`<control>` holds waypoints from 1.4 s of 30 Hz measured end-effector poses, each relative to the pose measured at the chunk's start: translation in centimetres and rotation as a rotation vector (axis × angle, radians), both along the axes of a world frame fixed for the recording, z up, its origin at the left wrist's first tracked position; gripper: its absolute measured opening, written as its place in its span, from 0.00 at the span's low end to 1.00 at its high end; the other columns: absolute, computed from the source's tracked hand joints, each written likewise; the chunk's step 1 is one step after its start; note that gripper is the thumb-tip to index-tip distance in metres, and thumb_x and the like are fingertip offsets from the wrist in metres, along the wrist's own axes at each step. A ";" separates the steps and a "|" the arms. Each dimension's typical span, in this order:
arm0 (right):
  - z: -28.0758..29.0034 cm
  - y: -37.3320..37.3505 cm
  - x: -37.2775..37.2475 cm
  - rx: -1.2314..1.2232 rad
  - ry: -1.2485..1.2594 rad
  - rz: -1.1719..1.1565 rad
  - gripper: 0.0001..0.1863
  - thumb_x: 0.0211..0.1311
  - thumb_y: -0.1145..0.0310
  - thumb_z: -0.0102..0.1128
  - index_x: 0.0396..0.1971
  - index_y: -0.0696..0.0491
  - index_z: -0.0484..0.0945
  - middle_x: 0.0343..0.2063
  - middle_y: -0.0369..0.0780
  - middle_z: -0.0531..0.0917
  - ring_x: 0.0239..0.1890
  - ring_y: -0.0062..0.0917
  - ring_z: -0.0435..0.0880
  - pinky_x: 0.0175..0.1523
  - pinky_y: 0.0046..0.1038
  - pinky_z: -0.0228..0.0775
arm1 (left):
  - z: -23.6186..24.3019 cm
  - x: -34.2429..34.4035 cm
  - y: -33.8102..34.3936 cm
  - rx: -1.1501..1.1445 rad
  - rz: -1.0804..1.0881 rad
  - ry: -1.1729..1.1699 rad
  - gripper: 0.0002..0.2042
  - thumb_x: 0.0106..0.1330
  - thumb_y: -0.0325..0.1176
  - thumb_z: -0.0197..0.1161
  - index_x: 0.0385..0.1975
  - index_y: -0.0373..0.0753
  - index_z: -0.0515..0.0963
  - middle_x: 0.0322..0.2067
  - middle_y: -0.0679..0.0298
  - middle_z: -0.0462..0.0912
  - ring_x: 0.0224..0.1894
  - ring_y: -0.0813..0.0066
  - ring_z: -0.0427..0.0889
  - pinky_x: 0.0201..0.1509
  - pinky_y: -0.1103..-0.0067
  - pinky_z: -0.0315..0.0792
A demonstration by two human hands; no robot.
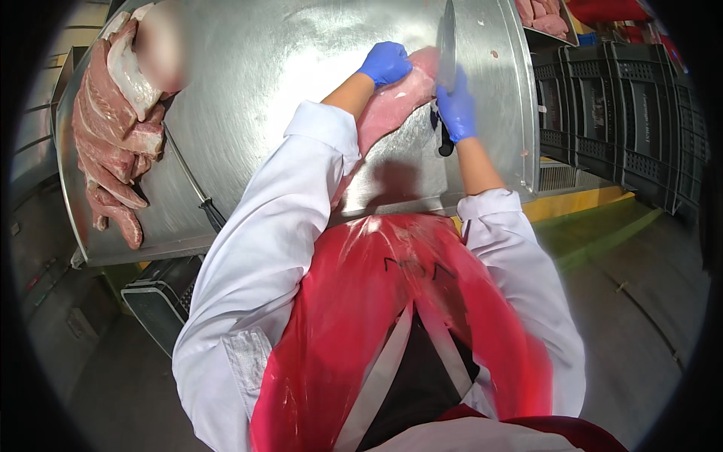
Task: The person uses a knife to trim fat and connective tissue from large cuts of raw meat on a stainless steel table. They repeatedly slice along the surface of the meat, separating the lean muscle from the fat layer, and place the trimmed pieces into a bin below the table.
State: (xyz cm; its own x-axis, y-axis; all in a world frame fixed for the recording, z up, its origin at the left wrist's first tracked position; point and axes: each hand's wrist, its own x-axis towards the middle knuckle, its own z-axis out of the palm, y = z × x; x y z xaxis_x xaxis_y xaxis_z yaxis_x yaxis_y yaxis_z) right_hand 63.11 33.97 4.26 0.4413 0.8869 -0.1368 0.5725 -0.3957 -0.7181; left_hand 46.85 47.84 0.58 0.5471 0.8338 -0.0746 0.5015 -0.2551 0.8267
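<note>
A long pale-pink piece of meat [392,104] lies slantwise on the steel table [256,83], its near end partly behind my left sleeve. My left hand [386,65], in a blue glove, is closed at the meat's far left edge, fingers curled against it. In my right hand [457,111], also gloved in blue, is a knife [447,47]. Its blade points away from me, upright beside the meat's far right end. The black handle shows below my fingers. Whether the blade touches the meat I cannot tell.
At the table's left is a heap of meat slabs [117,124]. A sharpening steel [183,167] with a black handle lies beside it. Black plastic crates [614,113] stand to the right, and a tray of meat pieces [544,19] is at far right. Another crate [162,297] is below the table's left front.
</note>
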 end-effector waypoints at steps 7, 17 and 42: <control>2.5 6.2 0.2 0.068 -0.308 0.447 0.33 0.75 0.58 0.46 0.77 0.44 0.51 0.34 0.57 0.86 0.36 0.53 0.87 0.45 0.47 0.78 | 1.7 0.0 -1.3 -0.069 0.063 0.019 0.12 0.59 0.40 0.64 0.29 0.35 0.81 0.26 0.53 0.83 0.29 0.63 0.79 0.38 0.70 0.75; 22.0 -13.5 8.3 -0.807 0.421 0.317 0.43 0.66 0.78 0.53 0.78 0.33 0.50 0.18 0.36 0.76 0.15 0.16 0.71 0.24 0.24 0.71 | 0.2 -2.6 -1.6 -0.167 0.244 0.123 0.17 0.61 0.43 0.61 0.33 0.33 0.84 0.34 0.46 0.87 0.38 0.50 0.86 0.47 0.66 0.79; 6.2 -0.3 3.8 -0.363 0.327 0.601 0.38 0.70 0.67 0.52 0.77 0.33 0.52 0.26 0.41 0.81 0.20 0.23 0.79 0.28 0.31 0.77 | 3.5 0.9 -5.3 -0.220 0.431 -0.046 0.13 0.62 0.37 0.67 0.24 0.32 0.82 0.21 0.58 0.84 0.25 0.73 0.83 0.31 0.74 0.76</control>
